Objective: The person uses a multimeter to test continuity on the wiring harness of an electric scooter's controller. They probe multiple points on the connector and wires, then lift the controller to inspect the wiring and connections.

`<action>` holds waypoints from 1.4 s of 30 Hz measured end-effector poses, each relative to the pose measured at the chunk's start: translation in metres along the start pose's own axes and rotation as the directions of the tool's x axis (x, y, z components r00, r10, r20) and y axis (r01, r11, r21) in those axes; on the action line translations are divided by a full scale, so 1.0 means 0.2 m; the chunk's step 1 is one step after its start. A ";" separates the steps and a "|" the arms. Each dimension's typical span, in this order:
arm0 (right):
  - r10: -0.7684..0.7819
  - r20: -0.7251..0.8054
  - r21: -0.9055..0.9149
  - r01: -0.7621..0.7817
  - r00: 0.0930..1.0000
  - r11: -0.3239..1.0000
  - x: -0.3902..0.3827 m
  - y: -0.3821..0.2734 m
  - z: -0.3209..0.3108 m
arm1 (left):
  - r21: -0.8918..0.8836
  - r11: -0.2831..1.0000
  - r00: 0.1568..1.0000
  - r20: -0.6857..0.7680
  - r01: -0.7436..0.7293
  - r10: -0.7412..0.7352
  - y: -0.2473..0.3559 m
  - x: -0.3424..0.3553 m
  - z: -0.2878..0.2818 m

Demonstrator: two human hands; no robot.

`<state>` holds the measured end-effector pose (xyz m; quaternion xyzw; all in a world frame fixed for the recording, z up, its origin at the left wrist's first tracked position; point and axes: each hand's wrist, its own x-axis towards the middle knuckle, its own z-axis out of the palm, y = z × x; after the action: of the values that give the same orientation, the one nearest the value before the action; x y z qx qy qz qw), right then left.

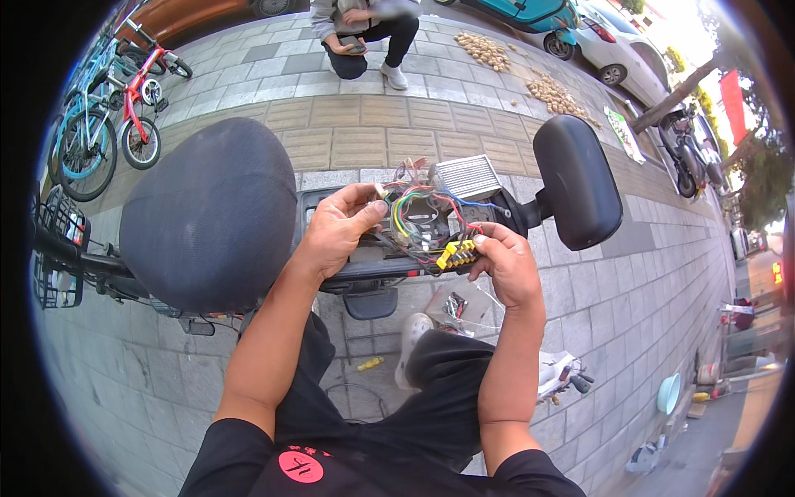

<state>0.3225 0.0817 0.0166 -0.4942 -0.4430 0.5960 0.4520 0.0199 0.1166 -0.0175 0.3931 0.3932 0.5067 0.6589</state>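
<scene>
An electric bike lies crosswise before me, its compartment [424,222] full of coloured wires between the large dark saddle [211,215] and the small black back pad [577,182]. My left hand [341,230] is closed in a pinch at the wires' left end, on a small whitish connector [381,191]. At the right end, my right hand [507,263] grips a yellow terminal block [456,254] by its edge, with thin wires running into it. Behind the wires sits a silver finned controller box [468,177]. My fingers partly hide both held parts.
Below the bike, a transparent tool box [460,306] stands by my shoe [411,348]; a yellow-handled tool [370,364] lies on the paving. Across from me a person [364,37] crouches holding a phone. Bicycles [108,124] stand left; brown nuts or tubers [484,51] lie spread out behind.
</scene>
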 end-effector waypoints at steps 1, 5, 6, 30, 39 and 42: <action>-0.001 -0.010 -0.022 0.001 1.000 1.000 0.00 0.00 -0.01 | 0.020 1.000 1.000 -0.001 -0.005 0.005 -0.01 0.00 -0.01; 0.030 -0.035 -0.017 -0.031 0.999 0.999 0.00 0.01 -0.04 | 0.039 0.999 0.999 0.013 0.032 -0.033 -0.02 0.03 0.00; 0.022 -0.045 0.004 -0.021 0.999 1.000 0.00 0.01 -0.03 | 0.050 0.998 0.999 0.007 0.046 -0.046 -0.01 0.03 0.00; -0.064 0.020 -0.075 0.065 0.998 0.995 -0.05 -0.10 0.11 | 0.076 0.996 0.991 -0.123 -0.035 0.045 -0.05 0.08 0.09; -0.032 0.122 -0.159 0.051 0.992 0.986 -0.02 -0.08 0.17 | -0.257 0.966 0.998 0.048 -0.018 0.031 0.00 0.16 0.05; -0.069 0.144 0.041 0.064 0.987 0.997 -0.02 -0.02 0.15 | -0.265 0.964 1.000 -0.015 0.011 -0.016 -0.04 0.08 0.07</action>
<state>0.2945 0.0773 0.0253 -0.4263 -0.4798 0.6229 0.4472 0.0380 0.1293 -0.0212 0.2943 0.3303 0.5536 0.7056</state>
